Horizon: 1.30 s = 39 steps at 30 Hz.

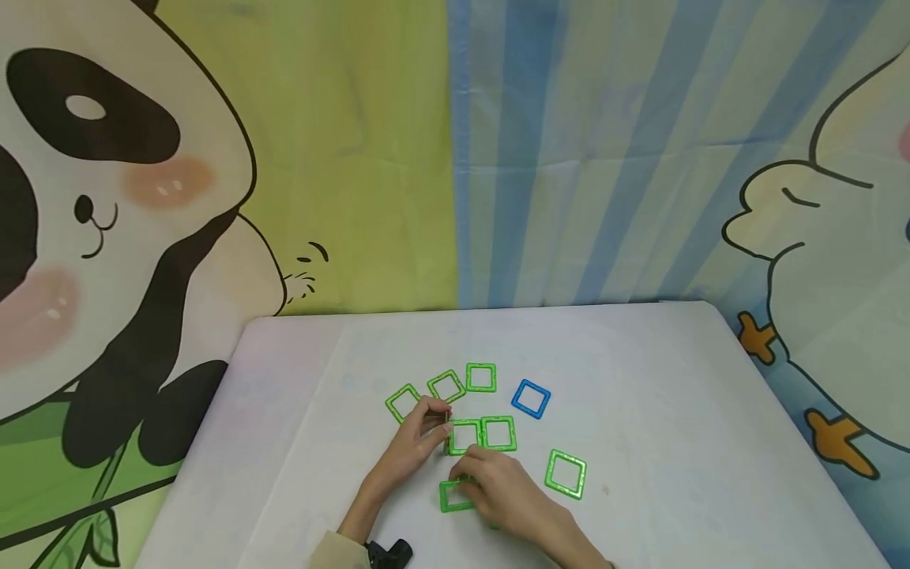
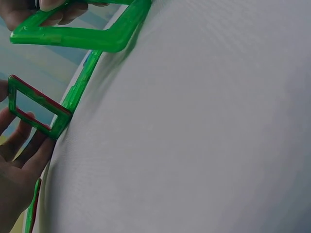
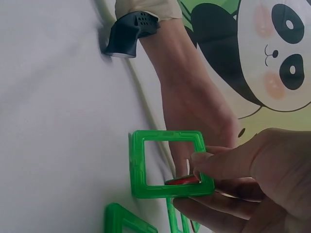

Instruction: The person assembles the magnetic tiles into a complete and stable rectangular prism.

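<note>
2 hands hold 2 green squares, 1 apiece.

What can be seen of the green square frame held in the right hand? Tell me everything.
The green square frame looks like glossy, slightly see-through plastic, with four straight bars, rounded corners and an open middle. It appears whole. The right hand grips it along one side, the thumb on a bar and fingers close to the corner. It is over the near part of the white table; whether an edge touches the tabletop is unclear.
</note>
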Each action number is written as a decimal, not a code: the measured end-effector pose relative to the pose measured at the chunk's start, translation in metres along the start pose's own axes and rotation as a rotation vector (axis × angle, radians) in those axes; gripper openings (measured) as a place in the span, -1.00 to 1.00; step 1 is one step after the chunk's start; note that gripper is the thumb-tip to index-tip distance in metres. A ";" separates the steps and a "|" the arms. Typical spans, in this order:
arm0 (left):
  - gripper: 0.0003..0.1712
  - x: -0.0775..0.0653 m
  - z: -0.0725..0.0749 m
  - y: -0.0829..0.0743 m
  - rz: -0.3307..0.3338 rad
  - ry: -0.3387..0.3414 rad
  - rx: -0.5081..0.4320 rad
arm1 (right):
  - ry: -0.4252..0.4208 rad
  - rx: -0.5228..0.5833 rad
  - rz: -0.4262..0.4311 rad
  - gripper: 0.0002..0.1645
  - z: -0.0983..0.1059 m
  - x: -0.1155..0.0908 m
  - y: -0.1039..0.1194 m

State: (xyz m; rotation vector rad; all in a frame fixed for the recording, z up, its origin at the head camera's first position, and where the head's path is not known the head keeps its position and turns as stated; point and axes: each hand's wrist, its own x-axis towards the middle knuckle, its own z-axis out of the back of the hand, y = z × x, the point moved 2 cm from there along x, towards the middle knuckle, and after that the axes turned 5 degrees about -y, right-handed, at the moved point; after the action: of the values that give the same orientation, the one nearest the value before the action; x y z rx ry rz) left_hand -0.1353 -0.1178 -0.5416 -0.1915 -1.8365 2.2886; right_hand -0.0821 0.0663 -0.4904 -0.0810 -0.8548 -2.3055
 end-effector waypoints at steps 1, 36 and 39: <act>-0.60 0.000 0.000 0.001 -0.005 0.003 -0.001 | -0.005 -0.005 -0.001 -0.85 0.001 0.000 -0.001; -0.61 0.001 -0.002 0.004 0.028 -0.014 -0.021 | -0.169 -0.158 0.002 -0.82 0.003 0.015 -0.016; -0.62 0.000 -0.002 0.003 0.035 -0.014 -0.020 | -0.173 -0.155 -0.001 -0.81 0.002 0.016 -0.017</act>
State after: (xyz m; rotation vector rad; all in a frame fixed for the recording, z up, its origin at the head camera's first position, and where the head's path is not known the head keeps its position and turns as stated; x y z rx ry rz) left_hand -0.1352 -0.1168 -0.5454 -0.2127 -1.8786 2.3007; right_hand -0.1047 0.0682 -0.4934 -0.3523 -0.7579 -2.3882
